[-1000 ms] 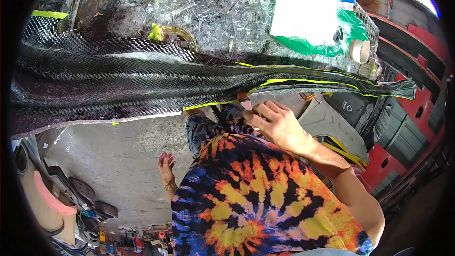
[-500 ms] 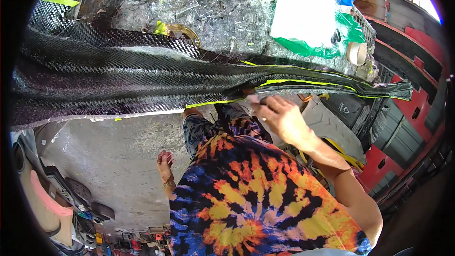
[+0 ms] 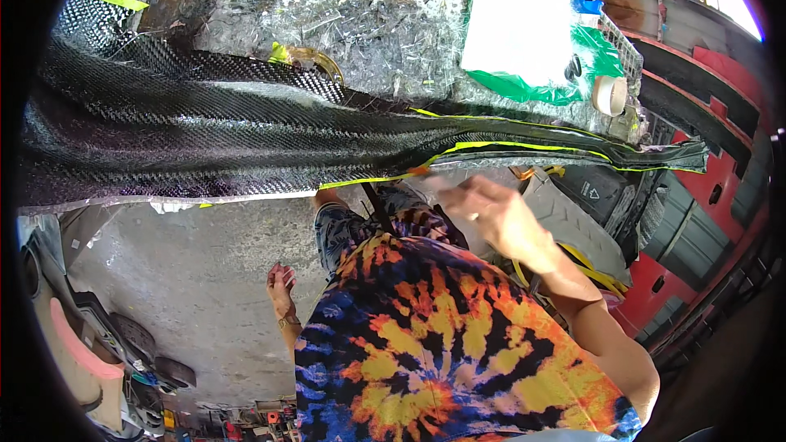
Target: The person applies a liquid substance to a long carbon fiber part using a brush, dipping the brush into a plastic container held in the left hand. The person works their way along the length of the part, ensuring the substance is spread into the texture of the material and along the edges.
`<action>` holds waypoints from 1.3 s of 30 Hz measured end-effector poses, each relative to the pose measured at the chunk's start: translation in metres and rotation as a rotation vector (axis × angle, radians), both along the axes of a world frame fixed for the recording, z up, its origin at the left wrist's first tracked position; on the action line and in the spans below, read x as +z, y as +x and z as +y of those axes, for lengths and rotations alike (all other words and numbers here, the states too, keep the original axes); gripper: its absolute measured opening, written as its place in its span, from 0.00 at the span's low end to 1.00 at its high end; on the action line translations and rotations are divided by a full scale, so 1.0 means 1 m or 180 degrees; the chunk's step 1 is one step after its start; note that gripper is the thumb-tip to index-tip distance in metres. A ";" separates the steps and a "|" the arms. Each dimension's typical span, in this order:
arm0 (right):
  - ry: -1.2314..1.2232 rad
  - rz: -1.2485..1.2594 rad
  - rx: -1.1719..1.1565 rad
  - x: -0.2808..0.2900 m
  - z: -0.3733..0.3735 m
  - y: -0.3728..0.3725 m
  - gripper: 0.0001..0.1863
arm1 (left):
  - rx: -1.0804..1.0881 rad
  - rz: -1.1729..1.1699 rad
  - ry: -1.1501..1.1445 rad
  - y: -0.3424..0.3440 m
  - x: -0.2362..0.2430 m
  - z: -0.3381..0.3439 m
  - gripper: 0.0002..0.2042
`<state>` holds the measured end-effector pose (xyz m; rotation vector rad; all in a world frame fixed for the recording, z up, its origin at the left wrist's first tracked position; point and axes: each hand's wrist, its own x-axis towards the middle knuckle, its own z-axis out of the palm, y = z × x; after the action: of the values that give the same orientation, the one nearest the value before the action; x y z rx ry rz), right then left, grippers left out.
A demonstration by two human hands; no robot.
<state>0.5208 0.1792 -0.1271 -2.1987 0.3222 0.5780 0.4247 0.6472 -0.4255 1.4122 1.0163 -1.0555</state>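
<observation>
A long black woven carbon-fibre piece [image 3: 246, 127] lies across the bench edge, narrowing to the right, with yellow-green tape [image 3: 508, 145] along its seams. My right hand [image 3: 483, 209] is closed just below the narrowing part. It pinches what looks like a small brush [image 3: 419, 171], blurred by motion, whose orange-brown tip is at the taped near edge; whether it touches cannot be told. My left hand [image 3: 281, 280] hangs low at my left side over the floor, away from the piece. Its fingers are loosely curled and apart, with nothing visible in them.
On the stained bench [image 3: 368, 0] lie a tape ring [image 3: 327, 61], a white sheet [image 3: 516, 16] over green plastic [image 3: 532, 92], and a cream roll [image 3: 609, 96]. Below right stand a grey ridged bin [image 3: 573, 225] and red panels [image 3: 655, 286]. Car parts [image 3: 98, 336] lean at lower left.
My right hand has moved slightly down and right, the brush tip shifting from the dark surface to the taped near edge. My left hand still hangs, and the view has shifted a little.
</observation>
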 end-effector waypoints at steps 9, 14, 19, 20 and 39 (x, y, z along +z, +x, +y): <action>-0.0836 0.0330 -0.0016 -0.037 -0.040 -0.004 0.11 | 0.0090 -0.0026 0.0009 -0.001 0.001 -0.006 0.22; -0.0696 0.0177 -0.0170 -0.050 -0.024 -0.005 0.12 | 0.0121 -0.0017 -0.0009 -0.004 0.001 -0.006 0.22; -0.0643 -0.0292 -0.0095 -0.056 0.002 -0.014 0.14 | 0.0102 -0.0013 -0.0061 -0.006 -0.002 -0.005 0.24; -0.0602 -0.0317 -0.0065 -0.057 0.007 -0.015 0.14 | 0.0105 -0.0019 -0.0064 -0.006 -0.002 -0.005 0.24; -0.1065 0.0367 -0.0454 -0.030 -0.034 0.017 0.08 | 0.0011 -0.0023 -0.0040 0.003 -0.008 -0.015 0.25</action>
<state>0.5375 0.1450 -0.1576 -2.4389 0.6731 0.6077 0.4279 0.6321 -0.4330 1.4028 1.0048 -1.0518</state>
